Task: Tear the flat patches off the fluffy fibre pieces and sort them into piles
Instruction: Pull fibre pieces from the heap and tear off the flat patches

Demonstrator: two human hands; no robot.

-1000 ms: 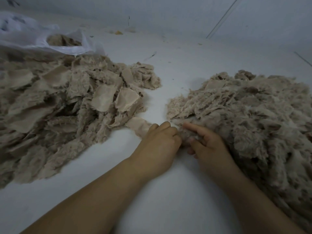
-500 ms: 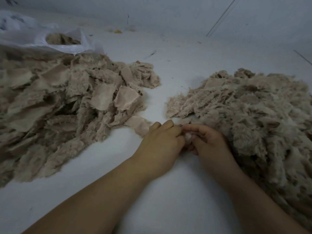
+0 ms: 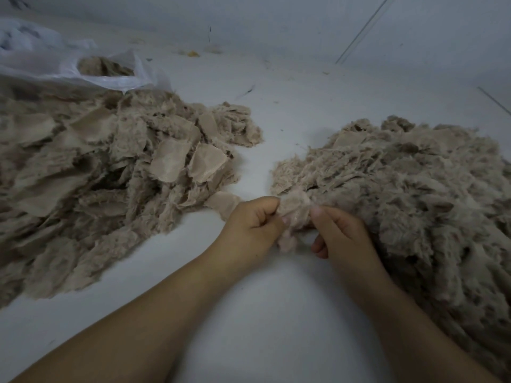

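Observation:
A small beige fibre piece [image 3: 294, 210] with a flat woven edge is stretched between my two hands, just off the near left corner of the right pile. My left hand [image 3: 253, 225] pinches its left side with curled fingers. My right hand [image 3: 341, 230] pinches its right side between thumb and fingers. A big heap of fluffy fibre [image 3: 414, 194] fills the right. On the left lies a wide pile [image 3: 91, 183] of flat patches mixed with fluffy scraps, with a loose patch [image 3: 224, 201] at its near edge beside my left hand.
A white plastic bag [image 3: 83, 67] holding more beige material lies at the back left, behind the left pile. The work surface [image 3: 276, 299] is white, with small bits of debris near the back wall. A bare strip runs between the two piles.
My hands have lifted a piece off the edge of the right pile and turned so the thumbs show, now holding it stretched between them.

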